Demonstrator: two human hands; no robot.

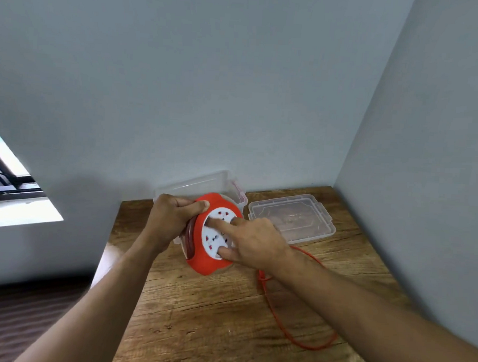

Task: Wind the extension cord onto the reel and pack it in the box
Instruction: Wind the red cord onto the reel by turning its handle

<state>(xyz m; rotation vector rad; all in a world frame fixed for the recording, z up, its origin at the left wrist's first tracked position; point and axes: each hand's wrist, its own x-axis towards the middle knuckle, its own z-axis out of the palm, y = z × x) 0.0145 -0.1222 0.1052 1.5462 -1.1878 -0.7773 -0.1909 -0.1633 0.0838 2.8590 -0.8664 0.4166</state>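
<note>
Head view: I am looking down over both bare arms at a corner table, the only view I am getting.
Reel: the round red plastic cord reel with a white socket face [214, 233] is being held tilted on edge above the wooden table [197, 317], its white face turned toward me, just in front of the box.
Left hand: my left hand [172, 219] is curling closed around the reel's upper left rim, thumb lying along the red edge.
Right hand: my right hand [252, 243] is spreading partly open over the socket face, with fingertips [212, 222] pressing on the white disc; it is closing around nothing that I can see.
Cord: the thin orange extension cord [288, 330] is lying loose on the table in a long loop to the right, running under my right forearm toward the reel.
Box: the clear plastic storage box [204, 183] is sitting open against the grey wall, behind the reel.
Lid: the clear plastic lid [291, 218] is lying flat on the table just to the right of the box.
</note>
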